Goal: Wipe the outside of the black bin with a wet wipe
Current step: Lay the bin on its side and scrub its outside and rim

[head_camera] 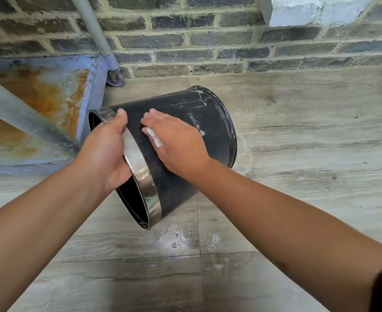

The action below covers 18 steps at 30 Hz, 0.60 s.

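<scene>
The black bin (208, 122) is tipped on its side above the floor, its open mouth with a shiny metal rim band (140, 167) turned toward me at the lower left. My left hand (105, 149) grips that rim, fingers curled over the band and into the mouth. My right hand (174, 140) lies flat on the bin's black side wall, fingers straight, pressing a white wet wipe (155, 138) against it. Only a small strip of the wipe shows under the palm. White streaks mark the wall near the bin's base.
A grey wood-look floor (298, 176) lies below, with a wet patch (181, 237) under the bin. A dark brick wall (208, 41) runs behind. At the left stands a blue metal frame with a rusty surface (45, 95), a grey pipe (90, 25) and a caster wheel (115, 77).
</scene>
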Tool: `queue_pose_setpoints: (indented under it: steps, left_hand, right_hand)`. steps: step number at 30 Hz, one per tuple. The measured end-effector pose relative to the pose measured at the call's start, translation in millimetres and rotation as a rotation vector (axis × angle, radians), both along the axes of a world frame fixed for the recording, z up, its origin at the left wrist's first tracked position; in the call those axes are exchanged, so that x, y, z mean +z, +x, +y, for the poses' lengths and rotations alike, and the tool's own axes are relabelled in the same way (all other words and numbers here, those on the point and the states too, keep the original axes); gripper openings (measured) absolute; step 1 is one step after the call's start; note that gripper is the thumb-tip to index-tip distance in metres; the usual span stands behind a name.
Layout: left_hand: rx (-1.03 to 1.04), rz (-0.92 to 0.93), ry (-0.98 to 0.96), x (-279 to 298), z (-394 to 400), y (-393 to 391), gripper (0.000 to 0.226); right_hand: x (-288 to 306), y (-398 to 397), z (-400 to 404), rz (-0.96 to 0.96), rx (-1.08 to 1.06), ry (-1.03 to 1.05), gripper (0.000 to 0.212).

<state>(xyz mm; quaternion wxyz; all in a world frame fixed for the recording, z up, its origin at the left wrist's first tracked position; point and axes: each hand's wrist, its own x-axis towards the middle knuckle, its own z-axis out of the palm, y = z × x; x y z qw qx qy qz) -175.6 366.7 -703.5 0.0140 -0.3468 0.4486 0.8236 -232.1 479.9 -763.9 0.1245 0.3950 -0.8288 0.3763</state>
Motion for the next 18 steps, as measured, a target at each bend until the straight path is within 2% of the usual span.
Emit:
queue_pose_setpoints:
  steps: [5,12,14,15,18]
  left_hand:
    - [0.137,-0.03,0.007,-5,-7,5,0.036]
    - [0.24,-0.023,-0.01,0,-8,3,0.027]
    - [0.258,-0.05,-0.051,4,-15,2,0.029]
    - [0.246,-0.063,-0.081,7,-19,2,0.03]
    - [0.182,-0.084,-0.179,13,-26,1,0.029]
  right_hand:
    - [-34,-54,39,-0.165,-0.152,0.108,0.025]
    - [-45,-108,93,-0.076,-0.282,0.416,0.024]
    - [-44,-116,99,-0.161,-0.46,0.319,0.021]
    - [-42,-120,97,-0.283,-0.58,0.179,0.02]
    - [-26,-118,77,-0.816,-0.789,-0.397,0.017]
